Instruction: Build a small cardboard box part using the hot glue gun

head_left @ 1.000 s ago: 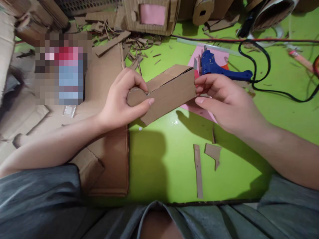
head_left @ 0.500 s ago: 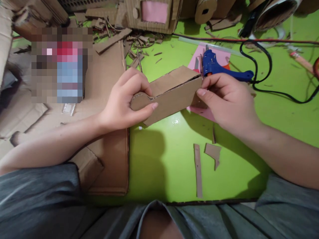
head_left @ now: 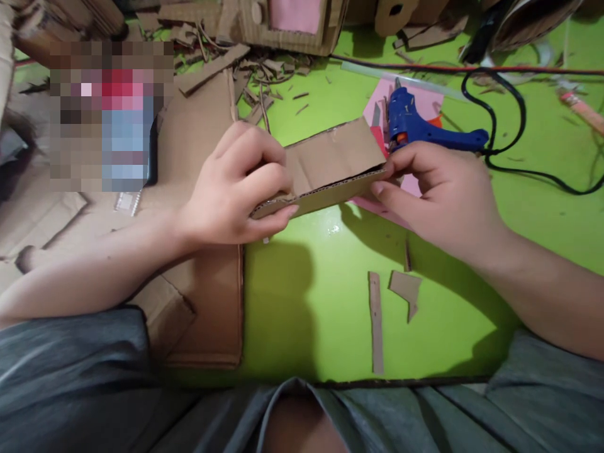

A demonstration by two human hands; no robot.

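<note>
A long cardboard piece, built from a flat top strip and side walls, is held above the green table. My left hand wraps round its rounded left end, thumb along the near side and fingers over the top. At the right end, my right hand pinches the corner between thumb and fingers. A dark gap shows between the top strip and the near wall by that corner. Just behind my right hand lies a blue hot glue gun on a pink sheet.
Cardboard scraps and a narrow strip lie on the green table. A large cardboard sheet covers the left. Behind stands a cardboard box with a pink panel. The glue gun's black cord loops at right.
The cardboard piece has been tilted, so more of its top and less of its near side shows. Both hands have turned with it, keeping their grip. The view has shifted slightly.
</note>
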